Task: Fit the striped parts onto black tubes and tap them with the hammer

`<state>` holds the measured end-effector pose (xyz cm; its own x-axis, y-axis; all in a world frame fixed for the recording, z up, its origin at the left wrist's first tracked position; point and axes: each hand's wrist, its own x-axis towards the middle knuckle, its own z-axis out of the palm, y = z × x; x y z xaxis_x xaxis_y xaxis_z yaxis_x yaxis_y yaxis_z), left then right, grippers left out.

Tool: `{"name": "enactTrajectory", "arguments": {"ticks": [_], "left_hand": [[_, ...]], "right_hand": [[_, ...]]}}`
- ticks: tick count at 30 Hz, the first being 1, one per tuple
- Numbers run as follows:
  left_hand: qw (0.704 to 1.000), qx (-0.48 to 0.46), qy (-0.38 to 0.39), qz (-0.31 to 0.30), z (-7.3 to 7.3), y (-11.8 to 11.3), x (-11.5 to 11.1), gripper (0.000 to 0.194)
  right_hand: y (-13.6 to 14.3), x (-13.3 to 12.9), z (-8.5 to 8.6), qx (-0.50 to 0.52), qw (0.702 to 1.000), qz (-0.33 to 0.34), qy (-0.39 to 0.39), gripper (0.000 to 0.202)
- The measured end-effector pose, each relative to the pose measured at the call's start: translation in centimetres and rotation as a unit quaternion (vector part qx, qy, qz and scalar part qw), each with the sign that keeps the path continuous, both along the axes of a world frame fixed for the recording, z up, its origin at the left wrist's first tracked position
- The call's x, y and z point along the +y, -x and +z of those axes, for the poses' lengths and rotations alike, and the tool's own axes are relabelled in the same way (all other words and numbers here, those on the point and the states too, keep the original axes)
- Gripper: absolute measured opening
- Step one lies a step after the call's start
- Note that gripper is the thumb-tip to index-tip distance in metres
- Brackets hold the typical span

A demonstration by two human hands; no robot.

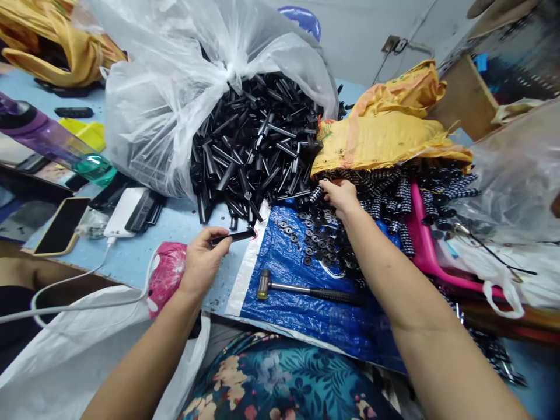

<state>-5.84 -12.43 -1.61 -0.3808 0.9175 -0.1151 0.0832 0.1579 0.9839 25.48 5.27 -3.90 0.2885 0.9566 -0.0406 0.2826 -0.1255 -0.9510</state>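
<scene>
My left hand point(205, 254) holds a slim black plastic part point(236, 236) between thumb and fingers, its far end pointing right. My right hand point(339, 195) reaches to the pile of black-and-white patterned pieces point(380, 195) by the yellow sack, and its fingertips pinch one patterned piece point(316, 193). Behind both hands lies a big heap of black plastic tubes point(254, 151), spilling from a clear bag. Small black discs point(312, 236) are scattered on the blue plastic sheet point(280, 262). Nearer to me a small hammer point(306, 289) lies on that sheet, its head to the left.
Tied clear bag point(149, 111) stands at the back; yellow sack point(380, 137) and pink tray point(422, 245) are on the right. At left are a purple bottle point(52, 137), a phone point(63, 226), a white power bank with cable point(126, 213) and a pink wrapped bundle point(166, 274).
</scene>
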Motion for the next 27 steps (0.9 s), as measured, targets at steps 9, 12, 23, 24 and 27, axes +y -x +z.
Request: {"name": "enactTrajectory", "arguments": {"ticks": [9,12,23,24,27], "left_hand": [[0.933,-0.352,0.032,-0.074,1.2,-3.6,-0.5,0.024],[0.95,-0.285,0.043,-0.12,1.3,-5.8,-1.2,0.024],[0.946,-0.102,0.061,-0.302,0.7,-10.6,-2.3,0.033],[0.946,-0.122,0.065,-0.294,0.7,-10.4,-2.4,0.034],[0.953,-0.177,0.067,-0.237,0.9,-9.9,-2.8,0.034]], "right_hand": [[-1.8,-13.0,0.8,0.171,0.985,0.025,0.013,0.048],[-0.5,-17.2,0.5,0.28,0.958,0.028,0.063,0.046],[2.9,-22.7,1.1,0.253,0.924,0.259,0.122,0.045],[2.8,-22.7,1.3,0.265,0.919,0.263,0.122,0.049],[2.8,-22.8,1.8,0.329,0.899,0.258,0.128,0.047]]}}
